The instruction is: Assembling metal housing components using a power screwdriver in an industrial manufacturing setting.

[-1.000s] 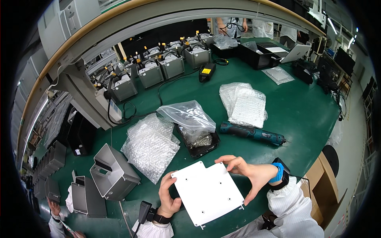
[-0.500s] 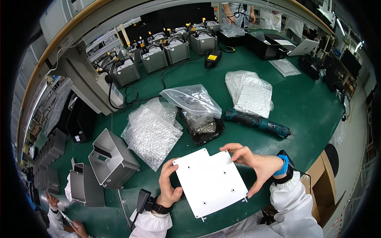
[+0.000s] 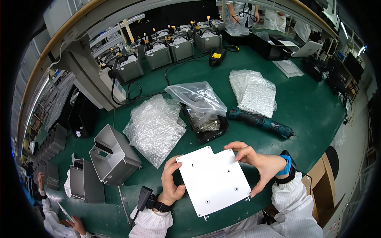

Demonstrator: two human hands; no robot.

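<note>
Between my two hands is a white flat metal plate with a notch in its far edge, several small holes and short posts at its near edge. My left hand grips its left edge, fingers at the upper corner. My right hand clasps the right side, fingers at the top corner and thumb low on the edge. Just beyond the plate stands a black tray of small metal hardware with a clear plastic bag over it. A teal and black electric screwdriver lies beyond my right hand.
Bubble-wrap sheets and more bubble-wrap pouches lie on the green table. Grey open housings stand at left; finished-looking grey boxes line the back. A co-worker's hand holds a white tube at lower left.
My view has shifted slightly, so the table things appear a little to the right. My hands keep holding the plate. At lower left, a co-worker's hand has moved away from the tube.
</note>
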